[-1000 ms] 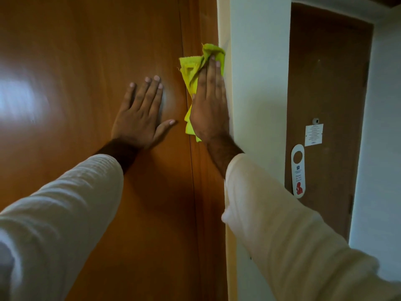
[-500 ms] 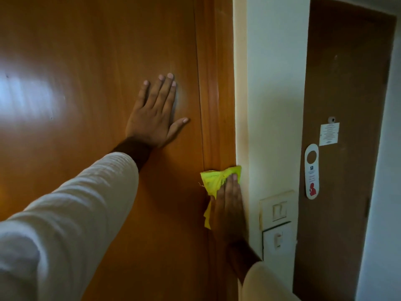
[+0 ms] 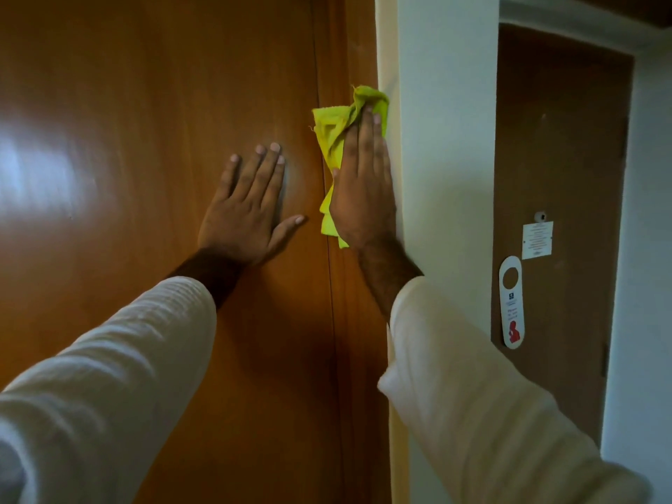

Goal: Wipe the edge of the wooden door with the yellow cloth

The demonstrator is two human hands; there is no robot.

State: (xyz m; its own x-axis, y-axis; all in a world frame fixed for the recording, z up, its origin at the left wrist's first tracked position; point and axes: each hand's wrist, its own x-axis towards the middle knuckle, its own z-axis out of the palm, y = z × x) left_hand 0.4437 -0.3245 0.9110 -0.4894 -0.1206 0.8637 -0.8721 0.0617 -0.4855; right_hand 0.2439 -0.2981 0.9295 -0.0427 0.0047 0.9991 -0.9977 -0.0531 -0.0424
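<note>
A glossy wooden door (image 3: 145,176) fills the left of the view, and its right edge strip (image 3: 349,358) runs top to bottom beside the wall. My right hand (image 3: 363,191) lies flat on that edge, fingers pointing up, pressing the crumpled yellow cloth (image 3: 334,136) against the wood. The cloth sticks out above my fingertips and to the left of the palm. My left hand (image 3: 247,209) rests flat on the door panel just left of the edge, fingers spread, holding nothing.
A white wall corner (image 3: 447,176) stands directly right of the door edge. Further right a second brown door (image 3: 560,140) carries a white hanger tag (image 3: 511,303) and a small paper notice (image 3: 537,240).
My right hand slid the cloth down the edge to about waist height half a second ago, and now it is back up near the left hand's level. The left hand stayed on the panel.
</note>
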